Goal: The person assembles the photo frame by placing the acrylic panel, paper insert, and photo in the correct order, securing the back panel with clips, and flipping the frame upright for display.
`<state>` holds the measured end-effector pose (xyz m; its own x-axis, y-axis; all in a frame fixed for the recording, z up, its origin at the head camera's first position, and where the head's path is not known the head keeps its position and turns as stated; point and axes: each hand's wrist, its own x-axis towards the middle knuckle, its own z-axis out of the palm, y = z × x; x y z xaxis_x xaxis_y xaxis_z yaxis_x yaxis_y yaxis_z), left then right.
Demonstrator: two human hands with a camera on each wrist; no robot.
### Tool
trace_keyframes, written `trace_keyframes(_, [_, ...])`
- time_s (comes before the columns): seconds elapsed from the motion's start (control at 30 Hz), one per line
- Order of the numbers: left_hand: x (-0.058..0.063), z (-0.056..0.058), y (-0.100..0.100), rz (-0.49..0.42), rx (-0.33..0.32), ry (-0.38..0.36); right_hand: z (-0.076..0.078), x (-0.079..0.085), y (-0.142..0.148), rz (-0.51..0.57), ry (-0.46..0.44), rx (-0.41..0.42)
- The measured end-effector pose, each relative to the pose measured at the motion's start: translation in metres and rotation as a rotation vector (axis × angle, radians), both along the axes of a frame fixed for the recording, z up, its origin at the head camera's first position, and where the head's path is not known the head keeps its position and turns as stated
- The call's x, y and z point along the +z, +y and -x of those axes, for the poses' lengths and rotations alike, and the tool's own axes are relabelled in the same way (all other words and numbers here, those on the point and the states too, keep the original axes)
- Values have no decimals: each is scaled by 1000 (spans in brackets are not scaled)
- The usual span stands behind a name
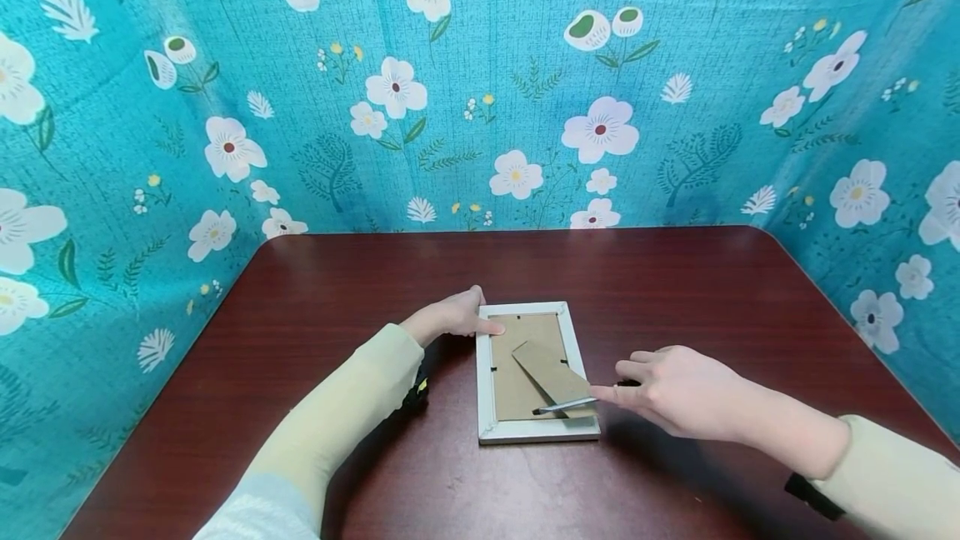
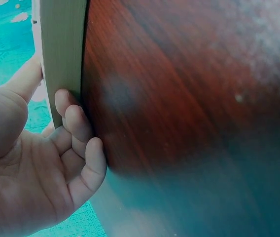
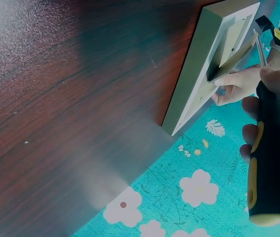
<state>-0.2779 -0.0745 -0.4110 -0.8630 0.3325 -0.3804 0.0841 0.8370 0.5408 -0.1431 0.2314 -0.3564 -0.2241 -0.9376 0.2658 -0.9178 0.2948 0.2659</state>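
A white picture frame (image 1: 486,390) lies face down, its brown backing board (image 1: 506,394) and slanted easel stand (image 1: 551,369) upward. My left hand (image 1: 459,315) grips its far left corner, thumb over the back and fingers (image 2: 78,121) against the outer side. In my right hand (image 1: 686,394) is a flat-tipped screwdriver (image 3: 268,163) with a black and yellow handle. The index finger stretches along its metal shaft (image 1: 567,404). In the head view the tip overlaps the lower edge of the backing board, beside the foot of the stand.
Small black tabs (image 1: 494,369) sit along the inner edges of the frame. Beneath it is a dark red-brown wood-grain table (image 1: 360,290). A blue flowered cloth (image 1: 465,65) hangs behind the table and at both sides. Each wrist wears a black strap (image 1: 813,496).
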Motion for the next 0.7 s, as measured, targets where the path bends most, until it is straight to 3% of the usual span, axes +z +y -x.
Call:
trace_keyframes(0.23, [1,-1,0,6,7,-2,-2,-1,-5,16,0,19])
trace_keyframes(0.7, [0,-1,3,39,9,8,0,0,-7,-59,24,-5])
